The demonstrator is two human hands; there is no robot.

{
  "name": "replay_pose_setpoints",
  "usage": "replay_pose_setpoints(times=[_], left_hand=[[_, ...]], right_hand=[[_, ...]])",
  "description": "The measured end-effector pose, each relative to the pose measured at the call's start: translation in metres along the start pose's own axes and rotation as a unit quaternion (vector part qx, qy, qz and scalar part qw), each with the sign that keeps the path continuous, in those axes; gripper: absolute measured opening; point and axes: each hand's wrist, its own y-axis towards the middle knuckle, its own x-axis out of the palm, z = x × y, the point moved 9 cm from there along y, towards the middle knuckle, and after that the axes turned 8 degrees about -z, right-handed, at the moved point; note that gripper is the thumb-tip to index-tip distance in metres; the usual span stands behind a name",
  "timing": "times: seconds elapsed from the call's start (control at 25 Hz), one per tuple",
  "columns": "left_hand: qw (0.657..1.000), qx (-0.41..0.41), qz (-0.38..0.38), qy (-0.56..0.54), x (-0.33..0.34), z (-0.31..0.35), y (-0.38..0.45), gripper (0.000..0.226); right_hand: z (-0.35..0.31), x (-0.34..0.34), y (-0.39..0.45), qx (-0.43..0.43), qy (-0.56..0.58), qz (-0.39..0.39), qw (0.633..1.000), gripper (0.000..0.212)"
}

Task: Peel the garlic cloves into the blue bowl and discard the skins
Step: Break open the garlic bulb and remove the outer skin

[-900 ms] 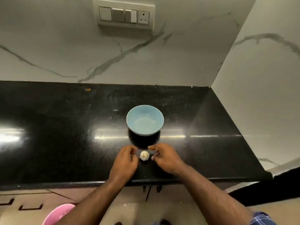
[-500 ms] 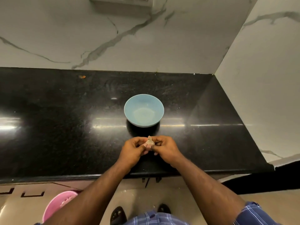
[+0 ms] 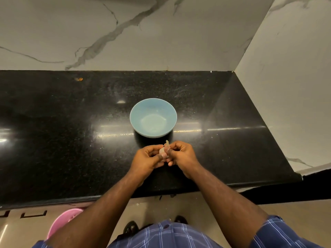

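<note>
A pale garlic bulb (image 3: 163, 150) is held between both hands just above the black counter, near its front edge. My left hand (image 3: 147, 158) grips it from the left with curled fingers. My right hand (image 3: 180, 154) pinches it from the right, and a thin papery tip of skin (image 3: 167, 143) sticks up between the fingers. The blue bowl (image 3: 153, 117) stands on the counter right behind my hands, and nothing shows inside it. Most of the garlic is hidden by my fingers.
The black granite counter (image 3: 71, 140) ends at a marble wall behind and a marble side wall on the right. A pink bin (image 3: 60, 221) stands on the floor below the counter's front edge, at the lower left. A small orange speck (image 3: 78, 79) lies far back left.
The garlic lay on the counter between my hands; both hands have since taken hold of it and lifted it slightly. The camera has tilted down, so the wall switch panel has left view.
</note>
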Motion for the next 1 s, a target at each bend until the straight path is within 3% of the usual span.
replay_pose_setpoints(times=[0.52,0.64,0.76,1.0], left_hand=[[0.999,-0.045,-0.026,0.002,-0.0028,-0.0041,0.0029,0.020],[1.000,-0.018,-0.023,0.003,-0.0025,-0.0014,0.0003,0.019],[0.999,0.000,-0.031,0.023,-0.0012,-0.0021,-0.0020,0.032],[0.998,-0.001,-0.059,-0.008,-0.0025,-0.0017,-0.0013,0.023]], right_hand=[[-0.0026,-0.0016,-0.0064,-0.011,-0.004,-0.032,0.999,0.013],[-0.0001,-0.0057,-0.0068,-0.018,-0.003,-0.009,1.000,0.012],[0.0021,-0.0084,-0.0063,-0.023,-0.004,0.012,1.000,0.011],[0.0046,-0.0068,-0.0037,-0.007,0.000,-0.001,1.000,0.011]])
